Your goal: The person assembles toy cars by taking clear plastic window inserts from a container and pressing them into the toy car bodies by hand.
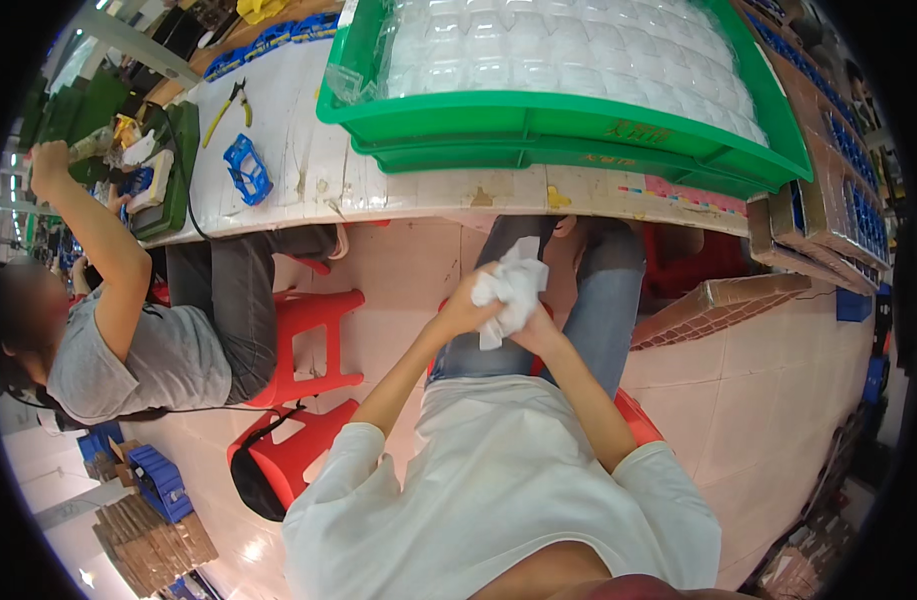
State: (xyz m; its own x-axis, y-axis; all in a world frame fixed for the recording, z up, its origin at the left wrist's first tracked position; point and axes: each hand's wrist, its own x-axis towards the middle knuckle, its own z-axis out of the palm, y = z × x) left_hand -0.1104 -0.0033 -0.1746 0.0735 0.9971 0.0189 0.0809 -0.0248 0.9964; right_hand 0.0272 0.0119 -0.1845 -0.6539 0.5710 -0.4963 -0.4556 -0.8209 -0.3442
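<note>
A crumpled white tissue or thin cloth (515,288) is bunched between my two hands above my lap. My left hand (468,306) closes on its left side. My right hand (538,331) grips it from below right, with most of its fingers hidden behind the white folds. Both hands are over my knees, in front of the table edge. On the table stands a green crate (538,125) filled with rows of clear plastic packaging (568,45). At its left lie a blue plastic car shell (248,170) and yellow-handled pliers (221,115).
A co-worker (143,350) sits at left with one arm raised, beside a green tray (183,150). Red stools (313,340) stand between us. At right are stacked cartons (828,215) with blue parts, and a tilted carton (718,305) near my leg.
</note>
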